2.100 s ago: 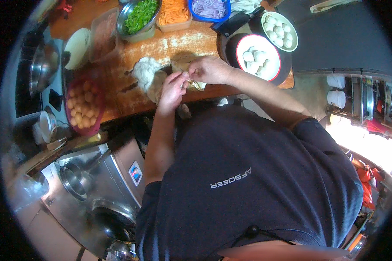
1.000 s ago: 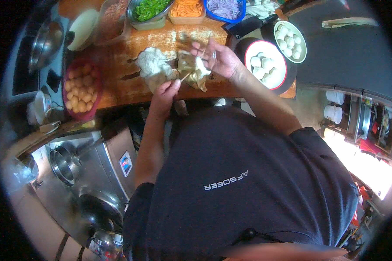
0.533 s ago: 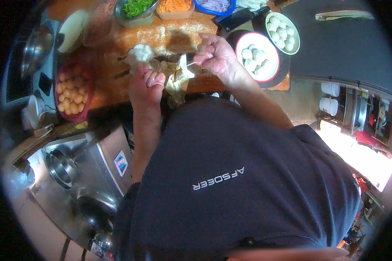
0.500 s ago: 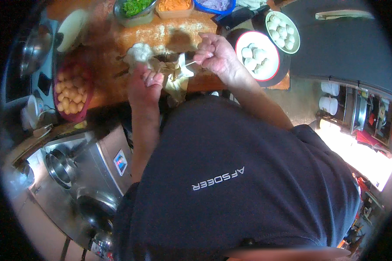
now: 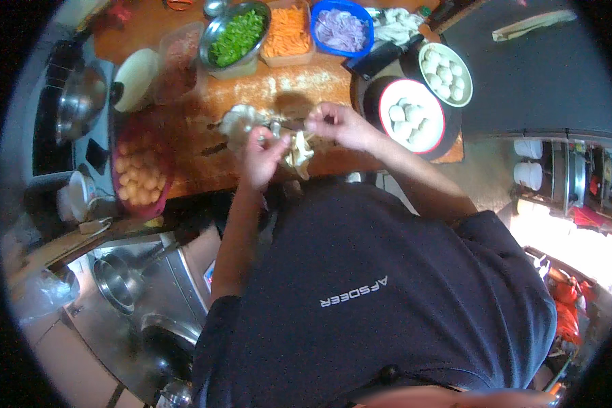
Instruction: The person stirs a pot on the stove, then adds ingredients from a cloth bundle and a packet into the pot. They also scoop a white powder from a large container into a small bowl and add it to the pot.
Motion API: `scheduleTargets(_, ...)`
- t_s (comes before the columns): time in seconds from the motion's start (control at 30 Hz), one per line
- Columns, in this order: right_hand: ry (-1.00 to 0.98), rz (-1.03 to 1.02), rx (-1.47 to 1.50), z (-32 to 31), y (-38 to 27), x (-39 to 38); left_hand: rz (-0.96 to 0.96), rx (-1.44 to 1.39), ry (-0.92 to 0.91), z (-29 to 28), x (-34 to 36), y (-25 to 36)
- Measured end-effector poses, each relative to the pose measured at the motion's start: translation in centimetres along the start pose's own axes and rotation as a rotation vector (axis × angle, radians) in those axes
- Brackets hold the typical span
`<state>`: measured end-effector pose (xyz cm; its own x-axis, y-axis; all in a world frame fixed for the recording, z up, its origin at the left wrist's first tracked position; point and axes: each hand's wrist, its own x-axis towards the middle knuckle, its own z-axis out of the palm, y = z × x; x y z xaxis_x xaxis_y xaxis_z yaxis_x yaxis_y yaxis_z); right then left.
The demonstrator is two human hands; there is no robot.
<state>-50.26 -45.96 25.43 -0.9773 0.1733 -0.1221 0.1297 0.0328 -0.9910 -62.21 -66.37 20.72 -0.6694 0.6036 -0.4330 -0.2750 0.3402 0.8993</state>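
Note:
My left hand (image 5: 260, 160) is closed in a pinch on a small pale piece of what looks like oyster mushroom. To its right, my right hand (image 5: 341, 126) has thumb and fingers pressed together; what they hold, if anything, is too small to make out. Between and below the hands lie torn whitish-yellow mushroom pieces (image 5: 300, 154) at the near edge of the wooden table (image 5: 204, 153). A larger white mushroom clump (image 5: 240, 121) rests just beyond my left fingers.
Along the back stand chopped greens (image 5: 239, 38), orange strips (image 5: 286, 32) and sliced purple onion (image 5: 342, 30) in containers. Two bowls of white egg-like balls (image 5: 409, 121) (image 5: 445, 76) are at right. A red basket of brown eggs (image 5: 140, 178) sits at left, near a white oval board (image 5: 137, 79).
The view has shifted, showing more of the table's back. The thin white strip at my right fingertips no longer shows. My hands have come slightly closer to each other.

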Motion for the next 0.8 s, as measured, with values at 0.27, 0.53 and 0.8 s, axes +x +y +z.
scheduleTargets(0.27, -0.354, 0.110, -1.290, 1.4, -2.8, 0.1, -0.414, -0.108, -0.298, -1.2, 1.2, 2.0)
scheduleTargets(0.53, -0.077, -0.480, -1.072, 2.0, -3.6, -1.6, -0.161, -0.111, -0.338, 0.8, 2.0, 2.1)
scheduleTargets(0.8, -0.122, -0.006, -0.522, -0.4, 1.8, -2.1, -0.017, 0.372, -0.394, 2.9, 1.8, 1.7)
